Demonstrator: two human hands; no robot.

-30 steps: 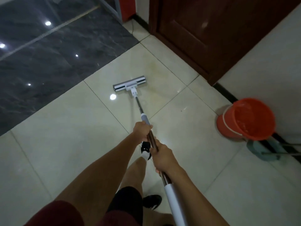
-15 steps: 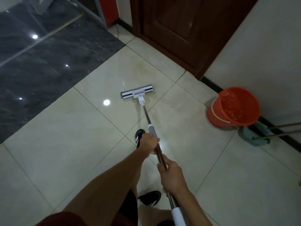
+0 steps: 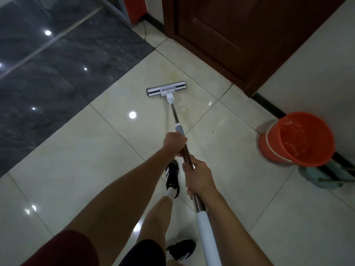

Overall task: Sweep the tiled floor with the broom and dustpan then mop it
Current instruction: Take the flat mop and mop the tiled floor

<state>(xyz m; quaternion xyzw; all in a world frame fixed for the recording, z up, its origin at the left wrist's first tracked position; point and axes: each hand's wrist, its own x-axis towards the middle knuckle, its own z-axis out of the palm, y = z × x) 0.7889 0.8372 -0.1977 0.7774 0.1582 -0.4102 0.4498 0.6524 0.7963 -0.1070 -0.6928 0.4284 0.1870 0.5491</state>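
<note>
I hold a flat mop with both hands. Its white and grey head lies flat on the cream tiled floor, on a yellowish patch in front of the dark wooden door. The metal pole runs back toward me. My left hand grips the pole just below the grey collar. My right hand grips it lower, above the white end sleeve. A wet streak trails behind the mop head.
An orange bucket stands against the right wall, with a teal dustpan and thin handles behind it. The brown door is ahead, dark marble flooring at the left. My black shoes are below the hands.
The mop head has been pushed forward toward the door after being drawn back. My left foot has stepped ahead, and the view has shifted so the bucket sits farther right.
</note>
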